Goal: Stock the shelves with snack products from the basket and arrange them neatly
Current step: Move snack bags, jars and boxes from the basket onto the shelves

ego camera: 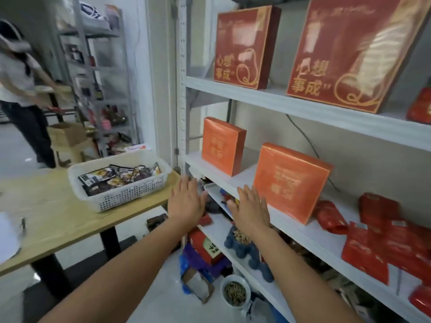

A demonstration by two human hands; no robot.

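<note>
A white perforated basket stands on the wooden table at the left, holding several dark snack packets. The white shelf unit fills the right side. My left hand and my right hand are both stretched out flat, fingers straight, in front of the middle shelf's front edge, and neither holds anything. Two orange boxes stand on the middle shelf, the nearer one just right of my right hand. Red pouches lie further right on that shelf.
Two large red gift boxes stand on the upper shelf. The lower shelf holds a blue cup stand, a tray and small items. A bowl and boxes sit on the floor. A person stands at the far left by another rack.
</note>
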